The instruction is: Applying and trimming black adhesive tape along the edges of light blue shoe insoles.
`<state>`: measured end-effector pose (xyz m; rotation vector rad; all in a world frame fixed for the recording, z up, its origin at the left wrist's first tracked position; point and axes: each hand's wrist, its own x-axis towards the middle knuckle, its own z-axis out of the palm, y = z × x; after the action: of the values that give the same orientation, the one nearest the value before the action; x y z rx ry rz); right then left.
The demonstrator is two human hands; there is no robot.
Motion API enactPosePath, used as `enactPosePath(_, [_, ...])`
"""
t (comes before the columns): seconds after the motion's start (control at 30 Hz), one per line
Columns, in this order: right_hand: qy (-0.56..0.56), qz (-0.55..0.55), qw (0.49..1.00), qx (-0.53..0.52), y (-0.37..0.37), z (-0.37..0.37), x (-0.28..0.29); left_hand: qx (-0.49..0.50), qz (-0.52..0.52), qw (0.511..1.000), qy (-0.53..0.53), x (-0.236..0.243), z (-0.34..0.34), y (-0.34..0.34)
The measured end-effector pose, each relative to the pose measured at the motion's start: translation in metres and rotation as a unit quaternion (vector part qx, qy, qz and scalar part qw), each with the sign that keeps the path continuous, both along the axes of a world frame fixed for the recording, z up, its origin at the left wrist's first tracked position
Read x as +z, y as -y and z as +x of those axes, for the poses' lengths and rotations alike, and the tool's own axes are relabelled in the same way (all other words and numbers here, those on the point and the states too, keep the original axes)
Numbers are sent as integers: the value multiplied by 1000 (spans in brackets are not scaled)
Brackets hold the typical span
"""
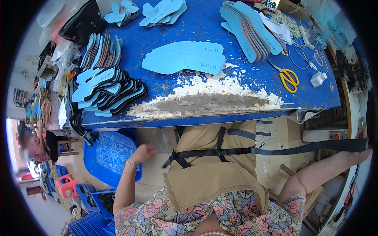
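At the far right my right hand (365, 142) is closed on the end of a dark strap (311, 148). The strap stretches back to the black belt (214, 152) across the tan apron (214, 185) on my body. My left hand (145, 153) is in the air beside the blue plastic basin (114, 153), apart from the belt. Its fingers point right, slightly blurred, with nothing visible in them. Shorter dark bands cross the apron's lower part, toward the table.
Ahead stands a blue table (181, 23) with a worn, peeling front edge. On it lie light-blue cut pieces (183, 58), black-edged pieces (110, 90), yellow-handled scissors (289, 80) and cords (303, 55). A red stool (67, 185) and another person (39, 145) are at left.
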<state>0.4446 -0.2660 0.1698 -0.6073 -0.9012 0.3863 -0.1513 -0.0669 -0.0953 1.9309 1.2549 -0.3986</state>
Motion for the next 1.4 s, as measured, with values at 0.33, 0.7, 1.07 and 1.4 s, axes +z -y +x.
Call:
enactPosePath(0.33, [-43,-352,933,62,-165,-159,-135,-135,486,816,283,87,215,-127])
enactPosePath(0.7, [320,-511,798,21,-231,-180,-222,-263,595,734,195,50,241,-180])
enactPosePath(1.07, [481,-432,761,-61,-228,-192,-232,56,535,694,479,91,233,-212])
enactPosePath(1.4, [-69,-327,936,111,-202,-153,-171,-184,586,733,293,152,229,-115])
